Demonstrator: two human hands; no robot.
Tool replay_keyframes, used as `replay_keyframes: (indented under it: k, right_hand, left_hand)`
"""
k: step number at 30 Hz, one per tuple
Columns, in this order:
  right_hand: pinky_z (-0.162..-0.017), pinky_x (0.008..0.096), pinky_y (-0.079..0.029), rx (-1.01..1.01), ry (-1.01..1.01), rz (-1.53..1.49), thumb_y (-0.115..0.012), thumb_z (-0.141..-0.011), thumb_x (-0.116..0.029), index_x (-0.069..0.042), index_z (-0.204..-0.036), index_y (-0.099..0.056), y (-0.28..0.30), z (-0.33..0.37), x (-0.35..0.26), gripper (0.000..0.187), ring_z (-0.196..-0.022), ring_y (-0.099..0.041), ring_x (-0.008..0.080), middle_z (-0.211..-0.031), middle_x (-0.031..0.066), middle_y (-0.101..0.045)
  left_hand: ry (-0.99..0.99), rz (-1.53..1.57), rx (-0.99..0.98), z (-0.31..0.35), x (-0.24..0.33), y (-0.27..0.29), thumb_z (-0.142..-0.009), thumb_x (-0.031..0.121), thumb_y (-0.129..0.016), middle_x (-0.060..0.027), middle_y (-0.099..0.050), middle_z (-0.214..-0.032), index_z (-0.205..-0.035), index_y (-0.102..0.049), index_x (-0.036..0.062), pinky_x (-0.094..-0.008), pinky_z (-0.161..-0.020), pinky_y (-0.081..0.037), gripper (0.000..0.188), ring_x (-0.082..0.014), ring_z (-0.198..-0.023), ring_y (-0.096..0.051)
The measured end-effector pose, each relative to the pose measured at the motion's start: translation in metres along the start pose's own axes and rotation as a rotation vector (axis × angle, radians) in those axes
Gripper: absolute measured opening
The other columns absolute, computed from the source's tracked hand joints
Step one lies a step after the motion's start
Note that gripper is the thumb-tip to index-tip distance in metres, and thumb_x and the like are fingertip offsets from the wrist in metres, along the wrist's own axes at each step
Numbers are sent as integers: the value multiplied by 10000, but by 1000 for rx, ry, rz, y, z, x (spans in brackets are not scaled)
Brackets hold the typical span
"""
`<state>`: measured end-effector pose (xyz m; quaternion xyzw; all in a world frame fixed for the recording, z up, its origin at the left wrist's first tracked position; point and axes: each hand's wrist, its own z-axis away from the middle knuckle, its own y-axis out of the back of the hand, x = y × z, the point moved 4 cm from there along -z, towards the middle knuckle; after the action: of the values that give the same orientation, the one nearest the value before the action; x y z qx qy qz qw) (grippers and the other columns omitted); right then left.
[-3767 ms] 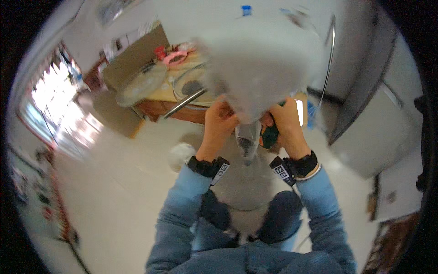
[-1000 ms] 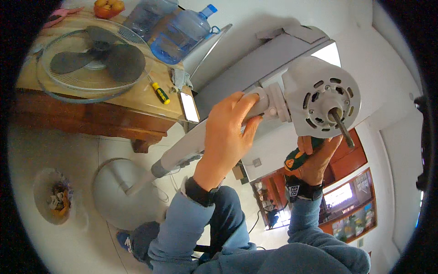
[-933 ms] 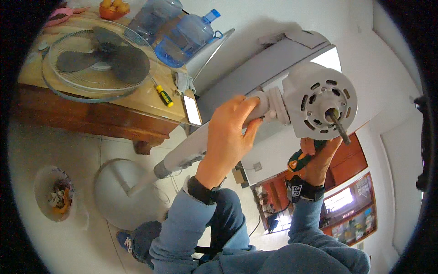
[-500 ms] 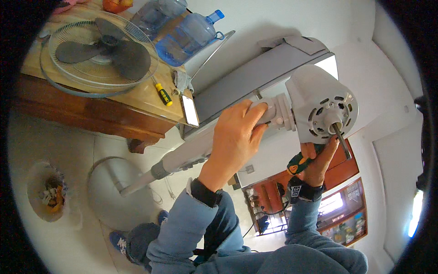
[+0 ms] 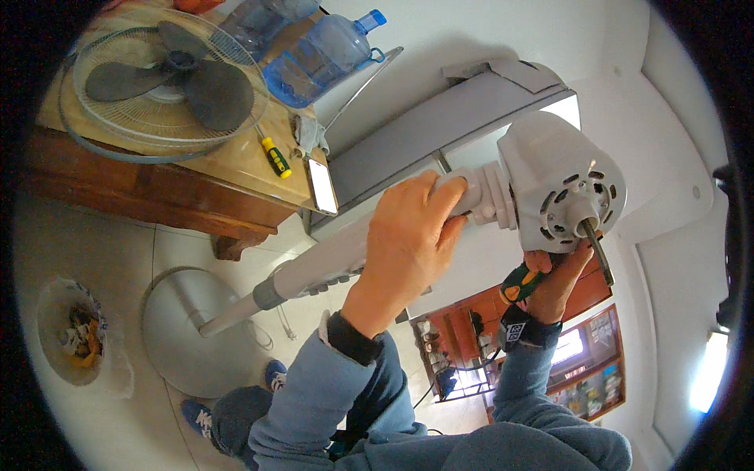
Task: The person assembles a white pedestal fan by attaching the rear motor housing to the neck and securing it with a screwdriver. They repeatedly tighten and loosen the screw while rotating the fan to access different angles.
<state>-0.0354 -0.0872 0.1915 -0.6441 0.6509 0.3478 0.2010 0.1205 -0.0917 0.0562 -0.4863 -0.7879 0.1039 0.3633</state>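
A white pedestal fan leans diagonally across the view, its round base [image 5: 177, 345] on the floor and its pole [image 5: 326, 259] rising to the motor housing [image 5: 550, 169]. A bare metal shaft [image 5: 601, 255] juts from the vented face of the housing. My left hand [image 5: 412, 235] is wrapped round the neck just below the housing. Under the housing, my right hand [image 5: 552, 292] is closed round a screwdriver with a dark green and orange handle [image 5: 516, 284]. The screwdriver's tip is hidden, and the right fingers are partly covered by the housing.
On the wooden table [image 5: 236, 177] at the left lie a fan grille with dark blades [image 5: 216, 94], a yellow-and-green screwdriver [image 5: 276, 157], a phone [image 5: 322, 187] and a grey cloth [image 5: 310, 133]. Blue water jugs [image 5: 322, 59] stand behind. A waste bin [image 5: 71, 334] is on the floor.
The motor housing has shifted slightly right and down in view, while the table and floor things have slid a little left. Both hands keep their grips.
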Motion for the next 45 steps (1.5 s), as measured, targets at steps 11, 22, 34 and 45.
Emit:
replay_keyframes:
  k: [11, 22, 34, 45]
  right_hand:
    - [-388, 206, -251, -223, -9, -31, -411, -897, -589, -54, -1173, -476, 15, -13, 10, 606, -422, -331, 47, -729, 3, -559]
    - [-357, 203, -242, -272, -13, 30, -397, -876, -655, -26, -1153, -474, 9, -3, 9, 692, -357, -293, 50, -654, 16, -525]
    - [-345, 188, -256, -277, -70, -132, -402, -833, -717, -30, -1211, -446, 2, -3, 6, 786, -333, -281, 47, -753, 40, -576]
    - [-325, 189, -249, -414, -58, -129, -415, -822, -721, -91, -1265, -414, 9, -6, 11, 770, -303, -294, 45, -866, 46, -625]
  left_hand:
    - [27, 39, -20, -2, -1, 2, -699, 58, -748, -148, -608, -1064, -1073, -593, 67, -387, -789, -473, 405, -345, -939, -589]
    - [14, 27, -45, 0, -2, -1, -707, 49, -736, -147, -611, -1062, -1069, -586, 64, -388, -782, -471, 392, -333, -934, -593]
    - [11, 18, -31, -1, 0, 3, -699, 56, -740, -141, -605, -1059, -1075, -582, 73, -385, -783, -470, 408, -332, -942, -586]
    - [10, -4, -24, -1, 2, 2, -702, 67, -732, -124, -596, -1026, -1069, -570, 90, -392, -768, -456, 402, -326, -914, -576]
